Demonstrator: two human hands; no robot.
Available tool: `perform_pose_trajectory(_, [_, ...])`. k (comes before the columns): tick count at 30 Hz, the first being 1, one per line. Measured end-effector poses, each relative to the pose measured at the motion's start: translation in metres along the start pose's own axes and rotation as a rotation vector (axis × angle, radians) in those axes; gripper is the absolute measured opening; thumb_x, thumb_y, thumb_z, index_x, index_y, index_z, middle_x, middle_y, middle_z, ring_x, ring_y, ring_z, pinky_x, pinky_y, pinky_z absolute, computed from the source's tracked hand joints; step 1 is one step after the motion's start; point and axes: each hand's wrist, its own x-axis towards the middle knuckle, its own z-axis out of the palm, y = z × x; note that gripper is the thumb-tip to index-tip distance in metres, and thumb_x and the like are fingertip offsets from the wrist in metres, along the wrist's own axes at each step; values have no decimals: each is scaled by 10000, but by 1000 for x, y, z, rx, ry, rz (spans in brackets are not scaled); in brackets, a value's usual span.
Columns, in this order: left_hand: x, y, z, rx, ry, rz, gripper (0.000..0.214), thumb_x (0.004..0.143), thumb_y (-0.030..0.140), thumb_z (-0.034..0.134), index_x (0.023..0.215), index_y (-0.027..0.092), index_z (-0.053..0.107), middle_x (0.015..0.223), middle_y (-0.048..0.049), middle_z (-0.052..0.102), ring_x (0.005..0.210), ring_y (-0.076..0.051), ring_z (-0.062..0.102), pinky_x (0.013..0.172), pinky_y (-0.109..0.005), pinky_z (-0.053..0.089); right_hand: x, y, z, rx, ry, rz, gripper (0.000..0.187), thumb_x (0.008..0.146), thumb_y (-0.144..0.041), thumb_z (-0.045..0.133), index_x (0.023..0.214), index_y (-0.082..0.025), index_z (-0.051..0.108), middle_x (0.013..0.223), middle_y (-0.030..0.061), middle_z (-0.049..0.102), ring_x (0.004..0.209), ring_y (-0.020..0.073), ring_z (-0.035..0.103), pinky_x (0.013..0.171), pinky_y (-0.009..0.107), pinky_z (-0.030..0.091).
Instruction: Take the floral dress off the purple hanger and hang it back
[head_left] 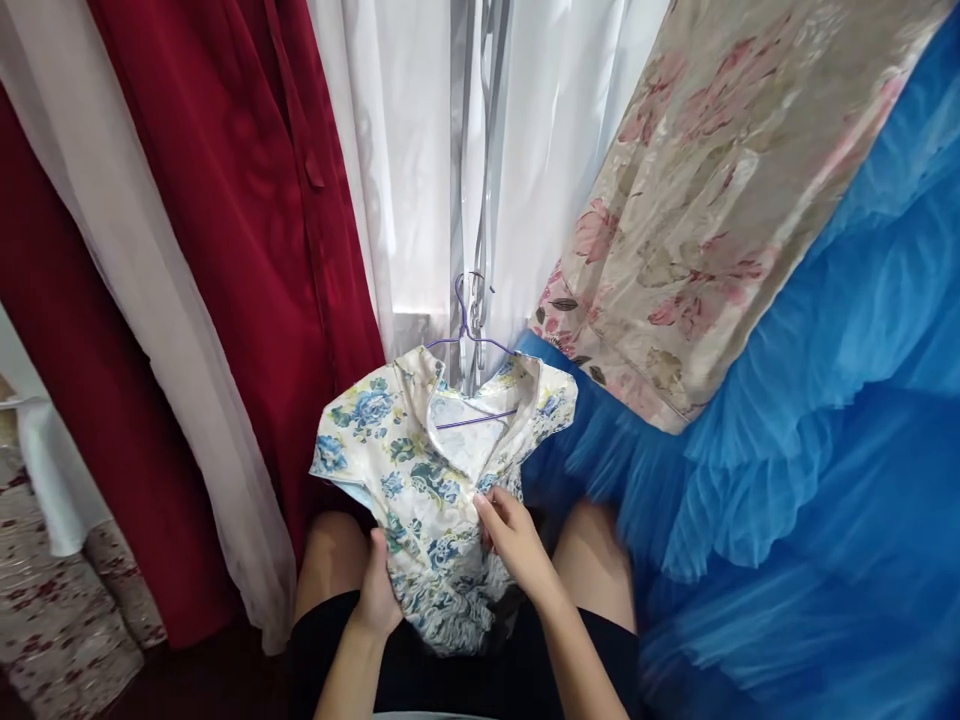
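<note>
Near the bottom middle, over two bare knees: one small floral dress (420, 470), white with blue blooms, hung on one purple wire hanger (477, 418). Left hand (379, 590) closed on the dress's left edge low down, thumb on the front of the cloth, fingers tucked behind and out of sight. Right hand (516, 540) just right of the middle, fingertips (486, 508) drawn narrow, pinching the front opening below the collar. Two hands, both on the one dress, near each other but apart, with bunched cloth between. Collar spread open, hanger bar across it, hook rising on the far side against a pale curtain (405, 150). To the left, two stretches of dark red cloth (247, 200) parted by one sheer white strip (127, 250). To the right, one beige cloth with pink flowers (720, 170) slanting down, and beneath it one mass of blue tulle (825, 450) filling the near right. Hem of the dress crumpled on black shorts (450, 680).
</note>
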Motion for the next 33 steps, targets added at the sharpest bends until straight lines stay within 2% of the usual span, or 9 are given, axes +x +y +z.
perform_pose_trajectory(3, [0,-4,-10,-119,18,-16,721,632,642,832,1259,310,705,1257,-87,717,1305,-356,581,1117,-481,473,7,6,16,26,39,-37,396,945,-523,558,698,-227,467,524,-57,427,498,133,409,506,257,312])
perform_pose_trajectory(7, [9,-10,-19,-68,14,6,589,704,450,854,1248,284,701,1292,-81,704,1307,-313,590,1155,-417,440,0,10,13,80,166,-21,314,901,-424,590,678,-210,533,509,-56,407,487,122,361,502,260,267])
perform_pose_trajectory(9, [19,-15,-21,-41,124,32,593,704,455,848,1245,268,692,1273,-85,713,1304,-321,591,1130,-421,465,-4,7,6,112,217,-1,296,868,-359,589,625,-202,528,506,-48,412,486,114,345,501,260,243])
perform_pose_trajectory(13, [36,-20,-16,-16,470,171,539,764,480,765,1247,265,661,1206,-64,738,1290,-325,598,1096,-435,490,-13,-1,-5,227,233,51,275,803,-316,596,574,-204,493,471,-46,410,460,101,325,480,257,211])
perform_pose_trajectory(16, [36,-21,-1,-64,561,257,481,770,419,733,1212,241,667,1140,-63,751,1266,-320,611,1090,-432,483,-20,-1,-11,286,241,77,284,823,-375,605,616,-205,509,470,-48,428,446,98,329,466,249,220])
perform_pose_trajectory(20, [24,-28,20,-203,594,178,388,688,314,739,1052,189,694,995,-69,757,1139,-309,669,1031,-423,501,-25,4,-10,224,168,108,268,859,-459,634,821,-200,579,525,-51,493,456,106,377,460,238,252])
perform_pose_trajectory(23, [16,-33,29,-238,528,158,407,677,285,734,1071,196,685,1010,-55,750,1118,-286,671,998,-402,509,-20,4,-2,112,82,82,310,893,-500,637,964,-201,595,574,-43,537,503,125,444,490,238,311])
perform_pose_trajectory(29, [-1,-26,42,-241,321,127,419,689,308,724,1084,173,698,1069,-74,744,1113,-284,664,933,-370,529,-6,0,14,-14,62,2,266,951,-465,570,871,-214,532,593,-41,543,539,133,475,531,241,346])
perform_pose_trajectory(33, [-4,-24,38,-203,331,117,375,715,333,701,1054,172,700,1020,-73,742,1069,-283,669,897,-367,530,-7,-3,16,97,18,-35,248,955,-414,538,807,-218,506,549,-68,450,502,116,398,510,237,303])
